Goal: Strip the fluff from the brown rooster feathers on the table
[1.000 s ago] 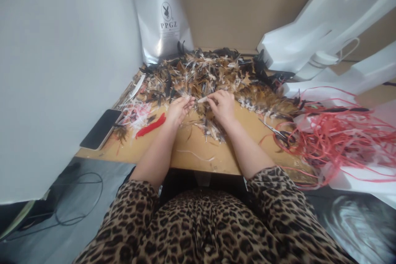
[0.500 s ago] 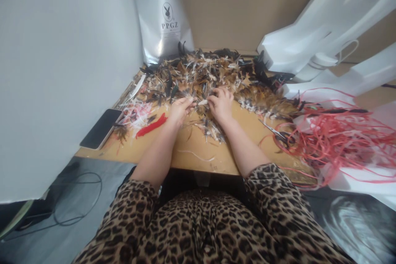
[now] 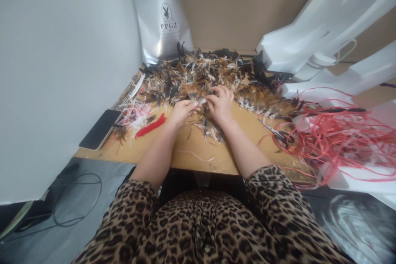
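Observation:
A broad heap of brown, black and white feathers (image 3: 204,72) covers the far half of a wooden table (image 3: 192,152). My left hand (image 3: 182,111) and my right hand (image 3: 221,105) meet at the heap's near edge. Both are closed in a pinch on a small pale feather (image 3: 202,100) held between their fingertips. A smaller bunch of feathers (image 3: 208,128) lies on the wood just below my hands.
A phone (image 3: 100,129) and a red strip (image 3: 151,126) lie at the left. Scissors (image 3: 275,131) and a tangle of red string (image 3: 334,136) sit at the right. A silver bag (image 3: 163,16) stands behind the heap, with white sheets (image 3: 328,29) at the right.
Both hands have drawn slightly closer together over the pale feather; my left fingers have curled in more. Nothing else has moved.

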A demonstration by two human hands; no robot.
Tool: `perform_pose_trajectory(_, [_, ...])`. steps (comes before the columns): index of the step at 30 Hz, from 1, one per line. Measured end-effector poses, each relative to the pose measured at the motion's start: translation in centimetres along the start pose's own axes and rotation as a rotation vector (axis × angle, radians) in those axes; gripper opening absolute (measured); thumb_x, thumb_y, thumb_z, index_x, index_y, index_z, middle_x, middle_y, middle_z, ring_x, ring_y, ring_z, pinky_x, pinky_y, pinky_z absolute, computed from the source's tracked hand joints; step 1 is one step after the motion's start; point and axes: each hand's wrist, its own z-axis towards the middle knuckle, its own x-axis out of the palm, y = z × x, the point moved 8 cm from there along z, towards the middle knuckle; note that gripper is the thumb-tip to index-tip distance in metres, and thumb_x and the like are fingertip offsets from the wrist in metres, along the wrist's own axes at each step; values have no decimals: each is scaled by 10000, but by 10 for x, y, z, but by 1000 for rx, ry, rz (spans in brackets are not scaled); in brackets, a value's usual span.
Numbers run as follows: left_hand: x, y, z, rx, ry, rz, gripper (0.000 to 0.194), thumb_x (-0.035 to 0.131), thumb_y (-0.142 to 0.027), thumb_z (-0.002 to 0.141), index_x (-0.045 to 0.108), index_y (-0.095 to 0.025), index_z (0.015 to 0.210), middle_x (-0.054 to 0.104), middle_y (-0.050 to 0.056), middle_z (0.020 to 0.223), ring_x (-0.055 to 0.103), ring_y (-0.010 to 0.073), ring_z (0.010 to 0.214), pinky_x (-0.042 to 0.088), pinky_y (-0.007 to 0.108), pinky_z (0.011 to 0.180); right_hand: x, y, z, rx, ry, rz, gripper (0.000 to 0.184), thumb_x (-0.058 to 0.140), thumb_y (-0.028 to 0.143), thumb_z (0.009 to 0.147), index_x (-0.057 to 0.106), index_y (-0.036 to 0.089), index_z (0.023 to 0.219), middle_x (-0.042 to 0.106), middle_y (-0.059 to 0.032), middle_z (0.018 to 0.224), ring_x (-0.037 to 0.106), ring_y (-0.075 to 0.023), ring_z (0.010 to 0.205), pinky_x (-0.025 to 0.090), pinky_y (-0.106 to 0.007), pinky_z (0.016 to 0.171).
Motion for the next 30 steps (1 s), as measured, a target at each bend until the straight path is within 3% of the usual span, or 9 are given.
perform_pose_trajectory(4, [-1,-4,1,16,-15,-126,101,735,-183,730,700,-92,756,734,72,793,638,53,634,473,143,603,-10,-6,0,110,-108,97,255,546,329,855,667,230,1057,524,-118,1249,434,-288,1214,316,-472,1008])
perform_pose_trajectory(8, [-6,-9,2,48,-72,-224,40,699,-135,760,687,-97,752,737,72,820,647,54,650,476,140,600,-15,-10,-1,238,-222,329,161,609,356,814,679,214,841,602,-74,987,532,-238,1023,386,-428,951])
perform_pose_trajectory(11, [-4,-12,1,78,-46,-253,43,704,-136,757,689,-97,749,738,69,818,651,55,648,480,137,589,-5,-5,-1,281,-174,513,188,642,367,795,672,209,696,632,-27,792,567,-190,857,421,-382,890])
perform_pose_trajectory(14, [2,-11,1,80,19,-261,77,735,-156,731,696,-91,741,730,61,762,650,58,626,483,135,576,8,0,-3,342,-98,719,182,669,372,766,692,199,718,659,-19,762,585,-166,797,446,-342,830])
perform_pose_trajectory(20, [12,-6,-1,34,116,-214,160,779,-194,692,704,-86,785,731,71,750,672,83,634,492,145,574,34,-3,-11,625,29,1125,213,720,380,680,656,176,679,652,9,680,568,-123,665,455,-281,715])
perform_pose_trajectory(24, [8,-3,-1,9,76,-196,149,749,-199,733,689,-90,815,744,89,821,688,94,658,498,155,578,33,-9,-12,687,-5,1173,216,736,367,651,634,177,648,637,31,650,530,-96,617,428,-244,665])
perform_pose_trajectory(30, [4,0,-1,-37,18,-183,100,718,-178,763,665,-93,774,739,73,772,662,66,591,465,136,528,31,-12,-9,615,-10,1103,230,726,381,670,624,175,655,609,29,646,511,-102,626,417,-251,665])
